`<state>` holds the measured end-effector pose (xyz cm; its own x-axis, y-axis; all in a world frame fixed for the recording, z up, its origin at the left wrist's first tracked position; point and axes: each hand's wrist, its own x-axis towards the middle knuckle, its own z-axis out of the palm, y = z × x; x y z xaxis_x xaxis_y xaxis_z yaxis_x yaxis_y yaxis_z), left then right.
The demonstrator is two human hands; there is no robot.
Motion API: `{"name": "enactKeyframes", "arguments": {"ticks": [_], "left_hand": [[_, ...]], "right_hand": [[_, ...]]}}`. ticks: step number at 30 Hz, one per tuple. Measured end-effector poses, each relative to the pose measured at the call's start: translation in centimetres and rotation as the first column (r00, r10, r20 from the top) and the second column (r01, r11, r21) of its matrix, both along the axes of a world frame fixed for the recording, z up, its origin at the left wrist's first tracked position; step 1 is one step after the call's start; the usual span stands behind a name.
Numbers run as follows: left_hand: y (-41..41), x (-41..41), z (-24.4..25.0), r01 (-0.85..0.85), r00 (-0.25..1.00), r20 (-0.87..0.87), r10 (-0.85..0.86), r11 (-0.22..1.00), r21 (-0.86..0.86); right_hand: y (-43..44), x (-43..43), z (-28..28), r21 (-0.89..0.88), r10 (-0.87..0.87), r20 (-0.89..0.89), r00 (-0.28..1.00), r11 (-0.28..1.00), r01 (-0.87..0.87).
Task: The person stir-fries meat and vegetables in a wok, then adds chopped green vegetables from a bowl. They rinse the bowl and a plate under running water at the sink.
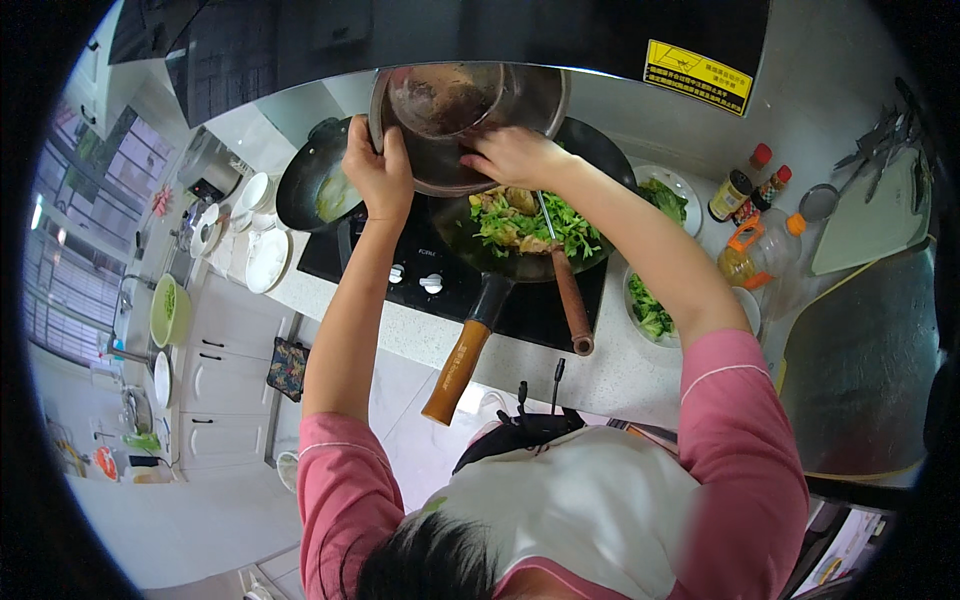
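My left hand (379,169) grips the rim of a metal bowl (439,161), which is tilted above a wok (454,236). My right hand (517,156) reaches into the bowl; its fingers are partly hidden against the dark inside, so I cannot tell whether they hold anything. Chopped leafy greens (499,232) and browned chunks of food (521,199) lie in the wok beneath. A spatula with a brown handle (571,300) rests in the wok and leans over its near rim. The wok's wooden handle (457,371) points towards me.
Left of the bowl stands a second dark pan (304,187) with some liquid. White plates (268,261) lie farther left. To the right are a plate of greens (664,199), a bowl of broccoli (651,307), an oil jug (761,247) and seasoning bottles (731,195). The range hood (465,34) hangs close overhead.
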<state>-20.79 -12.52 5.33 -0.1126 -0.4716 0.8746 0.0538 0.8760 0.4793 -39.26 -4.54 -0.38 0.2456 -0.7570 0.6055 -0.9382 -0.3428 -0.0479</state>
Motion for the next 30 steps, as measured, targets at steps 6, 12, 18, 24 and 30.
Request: {"name": "enactKeyframes", "arguments": {"ticks": [6, 12, 18, 24, 30], "left_hand": [[-0.2, 1.2, -0.1, -0.106, 0.980, 0.165, 0.110, 0.994, -0.036], [-0.9, 3.4, 1.6, -0.221, 0.963, 0.152, 0.223, 0.975, -0.035], [-1.9, 8.2, 2.2, -0.252, 0.959, 0.150, 0.239, 0.965, 0.074], [-4.3, 14.6, 2.4, -0.268, 0.959, 0.191, 0.208, 0.882, 0.387], [-6.7, 28.1, 3.6, -0.050, 0.998, 0.056, 0.013, 0.686, 0.726]], "right_hand": [[3.7, -0.5, 4.2, 0.354, 0.017, 0.341, 0.940, 0.924, -0.145], [5.1, -1.8, 2.7, 0.408, -0.089, 0.099, 0.991, 0.912, 0.041], [3.8, -1.5, 1.1, 0.531, -0.032, -0.055, 0.998, 0.846, 0.056], [2.7, -0.2, 2.4, 0.532, -0.106, -0.242, 0.964, 0.817, 0.223], [2.7, 1.1, 2.1, 0.645, -0.227, -0.504, 0.833, 0.543, 0.538]]}}
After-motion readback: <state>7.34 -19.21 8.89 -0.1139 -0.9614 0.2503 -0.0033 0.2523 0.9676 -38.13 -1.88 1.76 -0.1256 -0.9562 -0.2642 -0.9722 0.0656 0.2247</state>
